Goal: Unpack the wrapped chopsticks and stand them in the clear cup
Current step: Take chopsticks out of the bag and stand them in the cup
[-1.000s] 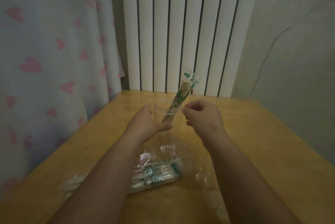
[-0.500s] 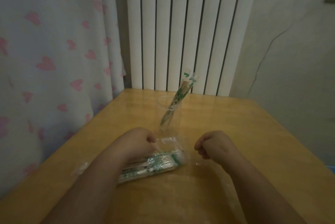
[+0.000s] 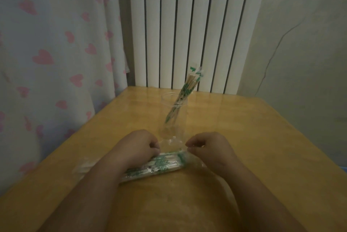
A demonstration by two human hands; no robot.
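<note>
Both hands at the chopstick pack, near edge of wooden table (image 3: 262,138).

Left hand (image 3: 138,146) curled, pinching plastic bag of wrapped chopsticks (image 3: 159,164) at its 12 o'clock edge; right hand (image 3: 210,148) pinches the bag's 3 o'clock end. Clear cup (image 3: 173,117) at 12 o'clock from the bag, chopsticks (image 3: 185,92) inside leaning toward 1 o'clock.

Two bare forearms reach forward from the bottom edge. The left hand (image 3: 138,146) and right hand (image 3: 208,147) sit side by side, apart, knuckles up, fingers curled and pinched together at the fingertips.
</note>
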